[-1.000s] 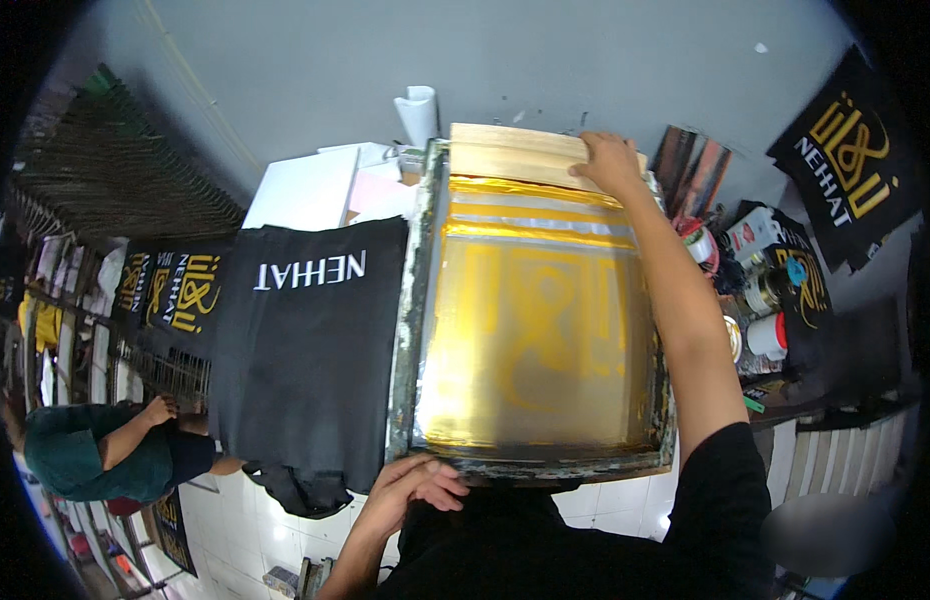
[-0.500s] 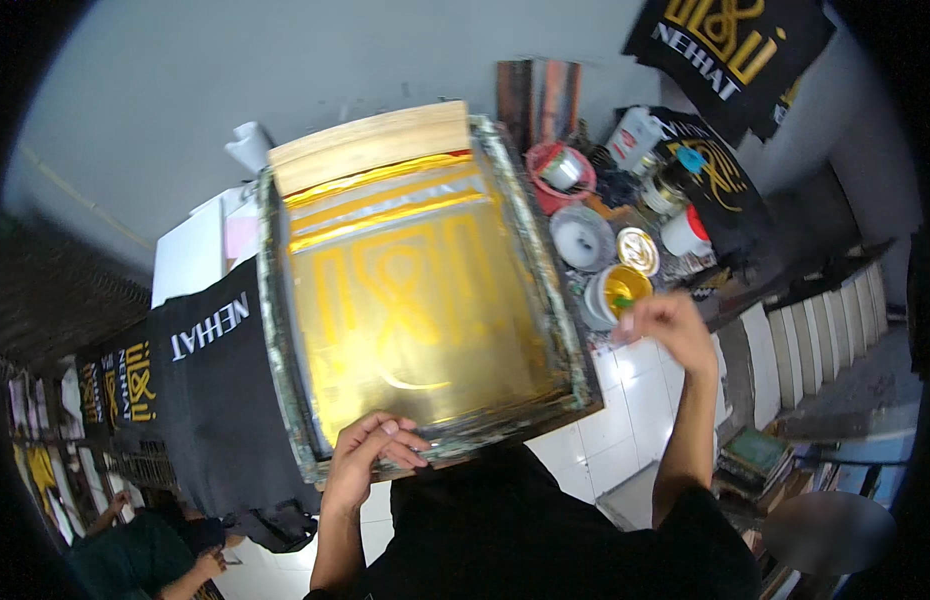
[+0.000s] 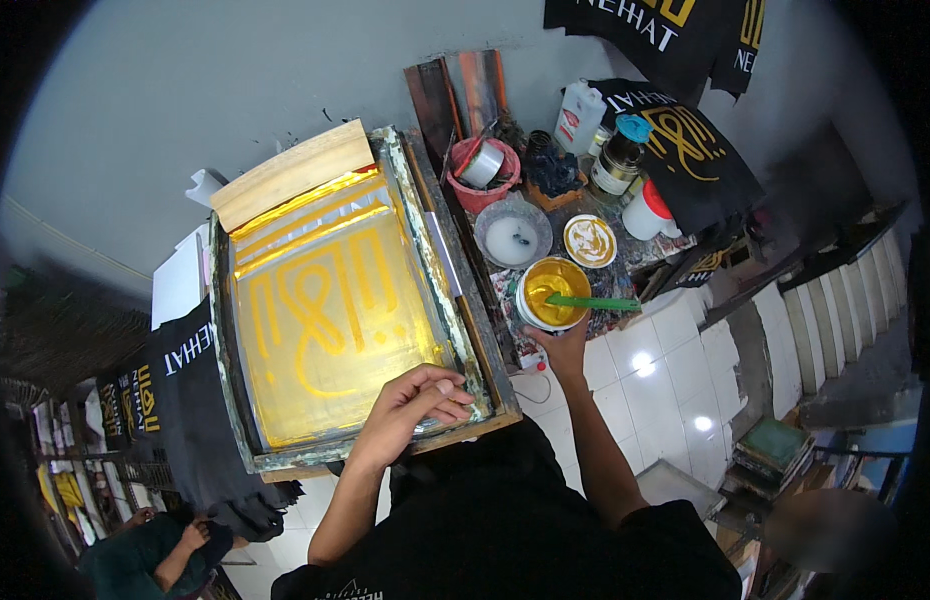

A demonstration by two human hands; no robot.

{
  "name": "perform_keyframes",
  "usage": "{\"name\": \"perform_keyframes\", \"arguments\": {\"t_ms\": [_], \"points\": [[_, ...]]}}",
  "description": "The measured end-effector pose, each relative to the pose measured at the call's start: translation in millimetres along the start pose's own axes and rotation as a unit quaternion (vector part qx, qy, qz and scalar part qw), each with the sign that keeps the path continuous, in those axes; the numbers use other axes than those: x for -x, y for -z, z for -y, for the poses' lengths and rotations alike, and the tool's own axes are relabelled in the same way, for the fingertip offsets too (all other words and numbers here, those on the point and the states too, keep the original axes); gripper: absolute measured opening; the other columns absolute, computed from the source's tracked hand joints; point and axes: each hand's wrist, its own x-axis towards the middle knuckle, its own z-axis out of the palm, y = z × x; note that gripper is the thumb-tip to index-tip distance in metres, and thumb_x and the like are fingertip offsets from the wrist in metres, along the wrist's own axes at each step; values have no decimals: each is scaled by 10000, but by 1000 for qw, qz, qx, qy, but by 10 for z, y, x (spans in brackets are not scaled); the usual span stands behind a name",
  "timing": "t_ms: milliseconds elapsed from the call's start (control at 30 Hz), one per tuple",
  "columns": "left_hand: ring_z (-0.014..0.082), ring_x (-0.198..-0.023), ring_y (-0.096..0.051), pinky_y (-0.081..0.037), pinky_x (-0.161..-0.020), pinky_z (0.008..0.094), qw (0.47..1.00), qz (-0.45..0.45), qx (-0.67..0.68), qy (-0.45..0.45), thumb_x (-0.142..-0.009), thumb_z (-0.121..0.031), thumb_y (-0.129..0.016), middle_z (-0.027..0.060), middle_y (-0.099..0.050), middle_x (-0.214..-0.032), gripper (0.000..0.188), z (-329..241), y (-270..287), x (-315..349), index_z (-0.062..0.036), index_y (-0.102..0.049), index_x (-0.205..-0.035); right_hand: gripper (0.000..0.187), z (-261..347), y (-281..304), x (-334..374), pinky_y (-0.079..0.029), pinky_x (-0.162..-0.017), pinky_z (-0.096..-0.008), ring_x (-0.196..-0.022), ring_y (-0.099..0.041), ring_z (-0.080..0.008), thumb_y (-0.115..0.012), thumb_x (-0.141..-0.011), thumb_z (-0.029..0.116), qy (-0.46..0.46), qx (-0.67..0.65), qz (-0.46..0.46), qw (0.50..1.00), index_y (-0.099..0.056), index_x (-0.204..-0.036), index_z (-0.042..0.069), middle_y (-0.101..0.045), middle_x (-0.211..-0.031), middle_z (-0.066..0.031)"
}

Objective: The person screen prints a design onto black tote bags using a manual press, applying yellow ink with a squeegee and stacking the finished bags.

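Observation:
My right hand [image 3: 563,350] grips the near side of a white tub [image 3: 526,304] of gold ink. The tub is tipped toward me, and a green stick [image 3: 595,302] lies in the ink, its end jutting out over the rim. My left hand [image 3: 417,404] hovers over or rests on the near right corner of a screen-printing frame [image 3: 463,345]; contact cannot be told. Its fingers are curled together with nothing visible in them. Gold lettering shows through the yellow-stained mesh [image 3: 315,390]. A wooden squeegee [image 3: 295,175] leans across the frame's far end.
Right of the frame stand a pink bucket [image 3: 477,192], a bowl of whitish liquid [image 3: 511,236], an ink-smeared lid [image 3: 590,241], a red-lidded jar [image 3: 647,212] and bottles. Black printed cloths [image 3: 675,140] hang at right. Another person [image 3: 150,555] works at lower left.
My right hand, lifted beside the tub before, has taken hold of it. My left hand has shifted along the frame's near edge to its right corner. The view has turned right.

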Motion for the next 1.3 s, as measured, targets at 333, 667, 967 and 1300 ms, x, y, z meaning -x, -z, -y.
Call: {"name": "perform_keyframes", "arguments": {"t_ms": [333, 667, 967, 1300], "points": [[248, -1132, -673, -540, -938, 348, 989, -48, -116, -76, -1001, -155, -658, 163, -676, -1241, 406, 297, -376, -499, 8, -536, -1353, 1008, 326, 216, -244, -447, -1085, -401, -1258, -564, -278, -959, -634, 119, 30, -11, 13, 999, -360, -1435, -8, -524, -1382, -165], [307, -1506, -315, -244, -1252, 431, 952, -20, -192, -237, -502, -245, -1034, 212, -301, -1610, 1496, -270, -329, -415, 17, -58, -1605, 1088, 2021, 192, 196, -405, -1151, -434, -1375, -496, -275, -958, -670, 216, 23, -34, 346, 937, -299, -1509, 1, -489, -1464, -178], [273, -1346, -528, -403, -1159, 416, 948, -201, -82, -234, -489, -182, -988, 162, -518, -1456, 1277, 35, 442, 480, 6, -285, -1540, 647, 3027, -270, 87, -486, -1047, -382, -1267, -586, -335, -816, -853, 282, 139, 258, 590, 753, -533, -1364, 6, -553, -1392, -238], [308, -1380, -516, -378, -1175, 421, 939, -179, -194, -220, -485, -299, -948, 157, -540, -1474, 1208, -229, 1257, 1146, -21, -400, -1525, 201, 3833, -1174, 223, -494, -915, -388, -959, -634, -236, -657, -842, 100, 646, 450, 368, 495, -663, -1029, 26, -648, -928, -90]]}}
